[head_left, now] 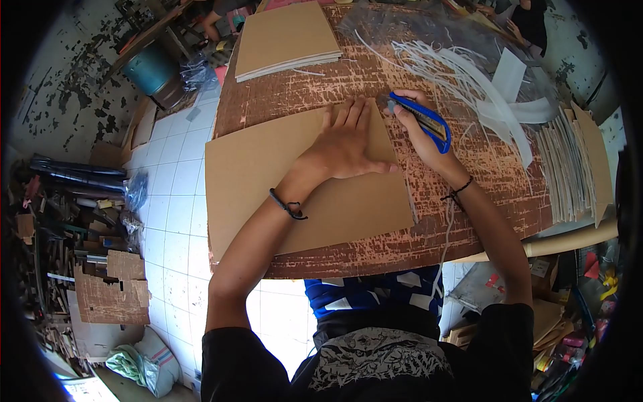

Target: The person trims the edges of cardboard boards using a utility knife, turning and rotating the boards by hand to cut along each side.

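A large sheet of brown cardboard (268, 181) lies on the scratched brown table (321, 262) in front of me. My left hand (345, 142) presses flat on its right part, fingers spread, the thumb pointing right to the sheet's right edge. My right hand (418, 127) is wrapped round a blue utility knife (429, 122), just right of the sheet's upper right corner. The knife's front end points to the upper left, near that corner; its blade is too small to make out. A thin strip runs beside the sheet's lower right edge.
A stack of cardboard sheets (288, 37) lies at the table's back left. White strips (462, 70) and clear plastic cover the back right. More cardboard (569, 161) stands on edge at the right. Parts of other people show at the top, by a teal drum (151, 69).
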Demonstrator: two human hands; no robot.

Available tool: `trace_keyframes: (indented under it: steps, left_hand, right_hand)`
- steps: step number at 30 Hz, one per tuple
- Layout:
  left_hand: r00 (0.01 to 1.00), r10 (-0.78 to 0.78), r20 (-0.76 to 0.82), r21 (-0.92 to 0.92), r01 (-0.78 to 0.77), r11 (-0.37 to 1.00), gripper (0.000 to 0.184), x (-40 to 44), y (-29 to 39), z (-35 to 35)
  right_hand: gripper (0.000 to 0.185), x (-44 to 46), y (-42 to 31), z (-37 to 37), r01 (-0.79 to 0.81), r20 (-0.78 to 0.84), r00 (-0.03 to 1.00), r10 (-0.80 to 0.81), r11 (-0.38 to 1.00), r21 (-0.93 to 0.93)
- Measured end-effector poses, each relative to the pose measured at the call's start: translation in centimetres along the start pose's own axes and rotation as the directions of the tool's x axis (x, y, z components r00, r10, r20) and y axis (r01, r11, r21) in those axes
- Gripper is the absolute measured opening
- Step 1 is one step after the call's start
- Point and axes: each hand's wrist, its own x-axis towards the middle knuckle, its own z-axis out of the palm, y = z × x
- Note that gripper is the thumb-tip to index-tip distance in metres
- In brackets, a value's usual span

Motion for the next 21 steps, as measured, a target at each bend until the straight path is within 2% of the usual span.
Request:
trace_keyframes:
  steps: [21]
  left_hand:
    - [1.0,0.007,-0.001,0.023,-0.007,1.0,0.137,0.01,-0.04,0.04]
  right_hand:
    - [0.03,-0.05,0.57,0.45,0.069,-0.021,0.997,-0.07,0.997,-0.045]
